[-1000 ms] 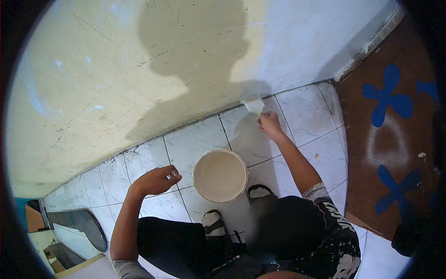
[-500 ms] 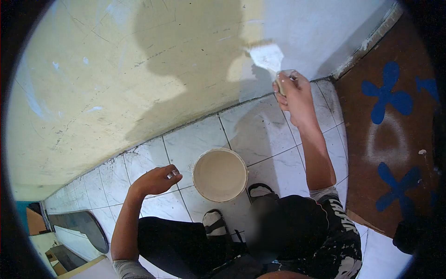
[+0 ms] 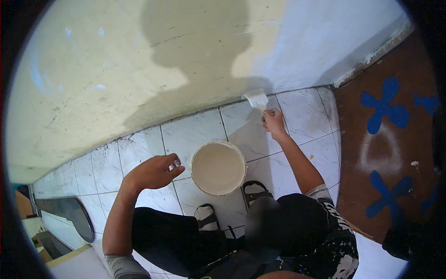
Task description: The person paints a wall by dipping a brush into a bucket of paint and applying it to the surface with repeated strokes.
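Note:
My right hand (image 3: 275,122) is closed around the handle of a wide paintbrush (image 3: 257,99). The brush head, coated in white, is down at the foot of the wall (image 3: 204,60), where the wall meets the floor. Part of that wall is yellowish and scuffed; the stretch towards the right is white. Left of the round bucket (image 3: 219,168), my left hand (image 3: 155,172) hovers empty, its fingers loosely bent and the thumb apart. Pale, cream-coloured contents show inside the bucket, which stands on the floor between the wall and my feet.
White floor tiles (image 3: 195,125) run along the wall. A brown panel (image 3: 353,186) with blue painted shapes stands at the right. At lower left is a dark, curved-edged object (image 3: 83,223). My sandalled feet (image 3: 207,216) are just behind the bucket.
My right hand has brought the paintbrush down from the wall's white part to its bottom edge, nearer to me. My left hand has shifted slightly, staying beside the bucket. The view has tilted a little.

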Available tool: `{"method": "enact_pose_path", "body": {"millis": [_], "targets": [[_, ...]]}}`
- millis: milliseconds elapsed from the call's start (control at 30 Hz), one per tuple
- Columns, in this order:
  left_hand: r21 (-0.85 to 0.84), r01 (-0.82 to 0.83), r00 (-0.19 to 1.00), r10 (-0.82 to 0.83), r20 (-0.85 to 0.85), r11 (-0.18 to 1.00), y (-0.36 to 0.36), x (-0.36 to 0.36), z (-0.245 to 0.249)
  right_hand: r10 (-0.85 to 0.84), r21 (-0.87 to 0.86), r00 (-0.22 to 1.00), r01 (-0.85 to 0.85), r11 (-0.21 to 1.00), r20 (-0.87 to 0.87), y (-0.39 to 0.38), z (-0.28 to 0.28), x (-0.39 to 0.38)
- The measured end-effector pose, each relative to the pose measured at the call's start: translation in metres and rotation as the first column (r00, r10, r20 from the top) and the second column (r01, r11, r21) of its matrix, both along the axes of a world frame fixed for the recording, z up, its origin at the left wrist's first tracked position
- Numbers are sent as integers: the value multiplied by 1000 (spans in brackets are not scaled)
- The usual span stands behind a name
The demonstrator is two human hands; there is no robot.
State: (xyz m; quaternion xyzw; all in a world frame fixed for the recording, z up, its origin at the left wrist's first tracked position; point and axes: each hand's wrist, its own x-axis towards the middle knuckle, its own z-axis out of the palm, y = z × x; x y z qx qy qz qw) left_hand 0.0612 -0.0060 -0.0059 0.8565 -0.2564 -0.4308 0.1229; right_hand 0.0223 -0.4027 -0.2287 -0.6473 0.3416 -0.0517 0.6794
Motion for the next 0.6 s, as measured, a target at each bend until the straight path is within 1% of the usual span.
{"method": "enact_pose_path", "body": {"millis": [33, 100, 133, 200, 233, 267, 300, 333, 367, 400, 433, 467, 500, 533, 567, 600], "targets": [[-37, 38, 999, -36, 33, 999, 1, -3, 1, 9, -86, 994, -19, 996, -112, 0, 1, -4], [-88, 85, 992, -76, 101, 992, 3, -11, 11, 154, -261, 983, -175, 949, -99, -9, 20, -14], [-94, 53, 996, -46, 81, 994, 4, -14, 14, 243, -304, 962, -269, 914, -122, -13, 46, -17], [-16, 295, 940, -287, 187, 955, 10, -19, 18, 431, -365, 890, -454, 813, -146, 4, 123, -15], [-31, 301, 941, -291, 173, 953, 11, -24, 23, 525, -389, 839, -535, 750, -142, 18, 164, -13], [-39, 278, 951, -269, 153, 960, 15, -30, 26, 543, -379, 824, -560, 737, -161, 33, 197, -10], [-52, 324, 937, -313, 156, 945, 19, -34, 28, 658, -464, 706, -690, 555, -262, 49, 225, -7], [-65, 373, 919, -360, 161, 925, 21, -37, 29, 732, -519, 571, -782, 346, -371, 64, 237, -5], [-30, 416, 902, -408, 140, 909, 21, -38, 31, 737, -507, 560, -792, 341, -380, 77, 238, -2], [-35, 411, 906, -404, 127, 911, 21, -39, 35, 769, -533, 387, -843, 72, -508, 91, 237, 1], [17, 412, 906, -411, 100, 911, 20, -38, 41, 744, -517, 213, -832, -201, -633, 107, 234, 3], [69, 415, 904, -420, 75, 907, 22, -37, 44, 696, -367, 86, -891, -266, -713, 130, 228, 6], [48, 344, 935, -347, 78, 938, 26, -37, 43, 637, -206, -50, -924, -321, -769, 150, 220, 7], [44, 343, 936, -345, 74, 938, 33, -40, 39, 606, -168, -94, -917, -362, -790, 160, 195, 2], [-62, 322, 934, -306, 186, 945, 42, -43, 34, 573, -134, -134, -906, -402, -809, 168, 164, -4], [-170, 304, 925, -247, 289, 937, 48, -45, 30, 574, -133, -133, -908, -398, -808, 176, 145, -9]]}}
